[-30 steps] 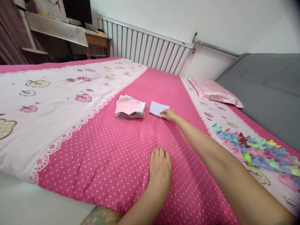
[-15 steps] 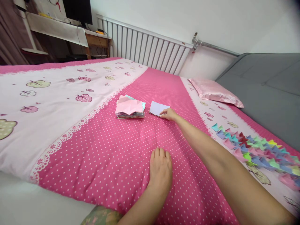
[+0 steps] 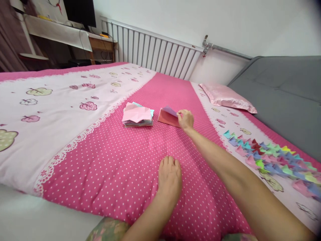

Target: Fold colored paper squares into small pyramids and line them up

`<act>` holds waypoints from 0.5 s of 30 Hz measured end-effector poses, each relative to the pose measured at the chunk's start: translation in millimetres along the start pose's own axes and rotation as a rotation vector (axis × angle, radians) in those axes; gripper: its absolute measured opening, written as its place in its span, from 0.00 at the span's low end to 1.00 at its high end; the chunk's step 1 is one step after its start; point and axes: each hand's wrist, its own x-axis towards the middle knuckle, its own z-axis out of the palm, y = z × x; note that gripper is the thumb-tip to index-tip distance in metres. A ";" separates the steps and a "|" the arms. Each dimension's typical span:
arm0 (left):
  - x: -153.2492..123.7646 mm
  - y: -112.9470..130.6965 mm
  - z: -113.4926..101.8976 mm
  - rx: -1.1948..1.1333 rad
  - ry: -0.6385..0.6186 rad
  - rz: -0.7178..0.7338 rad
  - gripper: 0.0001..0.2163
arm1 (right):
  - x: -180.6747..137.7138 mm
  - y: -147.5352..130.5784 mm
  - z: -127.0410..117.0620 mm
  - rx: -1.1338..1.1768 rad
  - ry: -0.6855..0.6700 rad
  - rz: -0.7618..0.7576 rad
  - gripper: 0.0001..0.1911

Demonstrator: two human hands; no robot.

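My right hand (image 3: 186,119) pinches the near right edge of a purple sheet of paper (image 3: 170,110). The sheet is tilted up, and an orange-red sheet (image 3: 168,118) shows beneath it on the bed. Just left of these stands a thicker stack of creased papers (image 3: 137,113), with a pink sheet on top and a light blue one sticking out. My left hand (image 3: 170,175) rests palm down on the pink dotted bedspread (image 3: 120,167), nearer to me, its fingers lying close together and nothing visible in them.
Rows of small folded paper pieces (image 3: 273,157) in many colours lie on the bed at right. Beyond them are a pink pillow (image 3: 228,97) and a grey headboard (image 3: 283,90). A white radiator (image 3: 150,47) and a desk (image 3: 57,33) with a monitor (image 3: 79,12) stand behind.
My right hand has lifted the near edge of the purple sheet, which lay flat before, uncovering the orange-red one. My left hand has stayed on the bedspread.
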 end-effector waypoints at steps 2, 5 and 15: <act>-0.1 -1.5 -0.5 -0.047 0.035 0.003 0.11 | -12.4 -2.9 -21.1 0.015 0.186 -0.142 0.11; 0.9 -8.0 -6.9 -0.095 0.079 0.001 0.12 | -47.7 -8.6 -54.8 -0.008 0.250 -0.309 0.09; -5.1 -51.2 -43.8 -0.184 0.527 -0.267 0.13 | -202.4 -26.1 -104.4 0.002 -0.108 -0.530 0.07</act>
